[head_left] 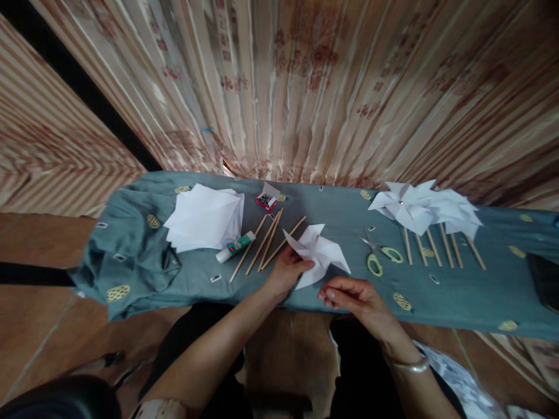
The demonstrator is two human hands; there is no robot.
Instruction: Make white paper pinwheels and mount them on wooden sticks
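Note:
My left hand [288, 272] grips a white paper pinwheel [321, 253] near its middle, with the thumb on top of the folded blades. The pinwheel has no stick that I can see. Just right of and below it, my right hand [347, 293] hovers with curled fingers, apart from the paper; whether something small is between the fingertips cannot be made out. Several wooden sticks [266, 244] lie left of the pinwheel, along with a glue stick [236, 247]. Scissors with yellow-green handles [379, 254] rest open to the right.
A stack of white paper sheets [203, 218] lies at the left. Behind the sticks stands a small red box [266, 201] of pins, lid up. Finished pinwheels on sticks [410, 206] overlap at the right. A dark object [544, 279] sits at the right edge of the green tablecloth [279, 297].

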